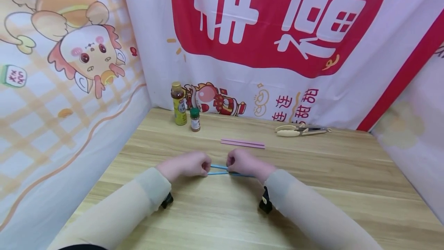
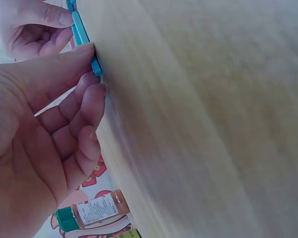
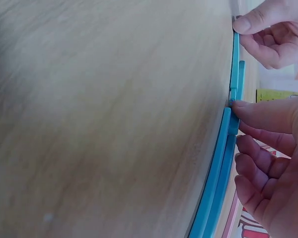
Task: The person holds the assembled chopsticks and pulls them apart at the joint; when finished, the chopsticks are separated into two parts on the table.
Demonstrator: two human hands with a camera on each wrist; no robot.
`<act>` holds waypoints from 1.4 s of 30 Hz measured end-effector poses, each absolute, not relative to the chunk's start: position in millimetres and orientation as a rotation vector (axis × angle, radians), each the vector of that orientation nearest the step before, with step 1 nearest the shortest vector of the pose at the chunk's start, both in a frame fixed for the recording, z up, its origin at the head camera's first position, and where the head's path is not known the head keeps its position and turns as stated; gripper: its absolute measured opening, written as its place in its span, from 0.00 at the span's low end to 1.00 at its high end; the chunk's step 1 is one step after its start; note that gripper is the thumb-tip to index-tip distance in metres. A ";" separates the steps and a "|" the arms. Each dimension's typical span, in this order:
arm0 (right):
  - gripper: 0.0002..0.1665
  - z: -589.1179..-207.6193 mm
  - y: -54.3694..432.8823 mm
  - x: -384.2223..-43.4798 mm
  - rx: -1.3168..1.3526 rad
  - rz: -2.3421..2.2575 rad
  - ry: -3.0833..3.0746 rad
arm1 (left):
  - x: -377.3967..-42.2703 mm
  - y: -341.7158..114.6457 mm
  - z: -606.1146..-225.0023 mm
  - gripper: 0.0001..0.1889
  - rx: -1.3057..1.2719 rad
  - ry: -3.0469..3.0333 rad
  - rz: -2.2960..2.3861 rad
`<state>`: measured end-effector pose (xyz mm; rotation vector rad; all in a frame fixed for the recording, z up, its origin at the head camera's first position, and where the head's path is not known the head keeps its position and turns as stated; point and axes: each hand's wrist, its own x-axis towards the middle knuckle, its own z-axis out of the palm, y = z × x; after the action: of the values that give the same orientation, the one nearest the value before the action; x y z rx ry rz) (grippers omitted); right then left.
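Slim blue sticks, which look like jointed chopsticks point(image 1: 217, 173), lie low over the wooden table between the two hands. My left hand point(image 1: 194, 164) pinches their left end between thumb and fingertips; in the left wrist view the thumb presses on a blue end piece point(image 2: 96, 67). Around their middle, my right hand point(image 1: 247, 162) has thumb and forefinger on the blue pieces, at a break where one section meets another. Two long blue lengths point(image 3: 212, 168) run side by side from there in the right wrist view. The right hand's other fingers are loosely curled.
A pair of pink chopsticks point(image 1: 243, 142) lies just beyond the hands. Farther back stand a yellow-labelled bottle point(image 1: 180, 111) and a green-capped spice jar point(image 1: 195, 124). Tongs with cream ends point(image 1: 288, 132) lie at the back right. Printed cloth hangs behind the table point(image 1: 347, 161).
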<state>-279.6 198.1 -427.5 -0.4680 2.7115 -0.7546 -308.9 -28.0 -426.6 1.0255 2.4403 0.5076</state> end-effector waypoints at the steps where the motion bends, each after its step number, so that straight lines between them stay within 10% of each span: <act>1: 0.06 -427.8 197.3 -279.5 -0.462 -0.761 2.710 | -308.8 -27.3 -427.0 0.06 1.018 2.439 0.517; 23: 0.05 -425.0 208.2 -282.8 -0.416 -0.862 2.702 | -316.4 -9.0 -421.6 0.04 1.059 2.453 0.585; 42: 0.09 -425.6 303.7 -321.7 -0.233 -0.965 2.845 | -397.7 57.2 -417.5 0.04 0.850 2.543 0.764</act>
<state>-321.7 303.7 -425.6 -0.2327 2.8445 -0.9647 -397.7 57.2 -417.5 0.8500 2.5426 0.7640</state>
